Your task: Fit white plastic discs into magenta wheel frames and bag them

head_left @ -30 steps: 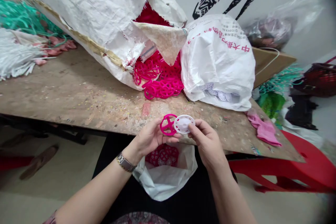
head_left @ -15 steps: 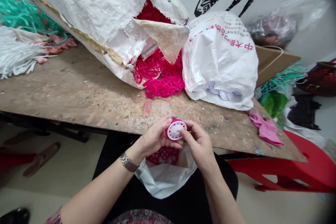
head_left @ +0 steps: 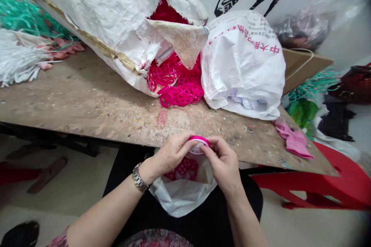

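Observation:
Between both hands I hold a small round white plastic disc with a pink rim (head_left: 199,146), just off the table's front edge. My left hand (head_left: 171,152) pinches its left side, thumb on the white face. On the right side, my right hand (head_left: 222,158) grips it with thumb and bent fingers. Below them, on my lap, an open white bag (head_left: 182,198) holds several pink-and-white round pieces (head_left: 185,170). A pile of bright pink plastic pieces (head_left: 181,94) spills onto the table beyond my hands.
A large torn white sack (head_left: 110,19) lies across the wooden table (head_left: 72,96). Beside it stands a white printed bag (head_left: 243,61) with white discs at its mouth. A pink cloth (head_left: 294,139) lies at the right edge, near a red stool (head_left: 342,177). White strands (head_left: 23,58) lie far left.
The disc has tipped, so its white face shows at a flatter angle. My left hand has turned over, its thumb now on the disc's face; both hands stay close together.

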Action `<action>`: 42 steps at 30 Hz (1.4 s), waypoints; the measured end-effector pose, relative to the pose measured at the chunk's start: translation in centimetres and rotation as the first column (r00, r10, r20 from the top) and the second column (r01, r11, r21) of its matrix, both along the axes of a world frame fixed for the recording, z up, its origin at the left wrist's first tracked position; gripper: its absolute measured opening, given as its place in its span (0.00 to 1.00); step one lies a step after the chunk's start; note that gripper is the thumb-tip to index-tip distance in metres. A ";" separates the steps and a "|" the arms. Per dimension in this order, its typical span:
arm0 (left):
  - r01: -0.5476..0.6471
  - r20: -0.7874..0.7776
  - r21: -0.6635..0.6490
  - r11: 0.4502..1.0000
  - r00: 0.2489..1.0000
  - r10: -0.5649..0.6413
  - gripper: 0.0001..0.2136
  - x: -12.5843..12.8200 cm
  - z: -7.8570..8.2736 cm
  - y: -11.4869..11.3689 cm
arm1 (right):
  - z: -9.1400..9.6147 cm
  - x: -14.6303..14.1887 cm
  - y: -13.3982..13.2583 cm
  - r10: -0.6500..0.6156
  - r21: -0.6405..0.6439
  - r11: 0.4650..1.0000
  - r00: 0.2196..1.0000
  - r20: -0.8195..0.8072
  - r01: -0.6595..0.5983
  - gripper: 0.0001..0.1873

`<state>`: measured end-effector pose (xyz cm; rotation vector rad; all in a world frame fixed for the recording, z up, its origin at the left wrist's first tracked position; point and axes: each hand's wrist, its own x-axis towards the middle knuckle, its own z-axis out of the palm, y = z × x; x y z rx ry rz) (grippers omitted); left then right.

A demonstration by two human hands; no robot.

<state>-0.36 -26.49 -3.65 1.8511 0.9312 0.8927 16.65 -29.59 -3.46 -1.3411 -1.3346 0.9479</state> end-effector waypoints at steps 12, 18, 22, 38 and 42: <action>0.095 0.163 -0.317 0.944 0.986 -0.045 0.16 0.8 -0.6 -0.5 | -1.1 0.4 0.6 -0.073 -0.101 0.994 0.965 -0.252 0.049 0.10; 0.028 0.236 -0.309 0.951 0.970 0.049 0.18 1.1 -1.5 -0.9 | -0.7 -0.1 0.2 0.004 -0.090 0.996 0.974 -0.228 -0.025 0.13; -0.015 0.170 -0.188 0.982 0.984 0.047 0.16 1.2 -1.5 -1.1 | -0.8 -0.6 -0.3 -0.038 -0.041 0.999 0.988 -0.151 0.032 0.10; 0.113 0.036 -0.189 0.975 0.993 -0.108 0.16 0.4 -0.6 -2.2 | -1.7 -0.3 -1.9 -0.027 -0.008 1.000 0.998 -0.059 0.026 0.08; 0.141 -0.031 -0.019 0.990 0.989 -0.142 0.14 0.3 -0.1 -2.5 | -2.2 -0.2 -2.8 -0.040 0.014 0.999 0.998 -0.040 0.040 0.08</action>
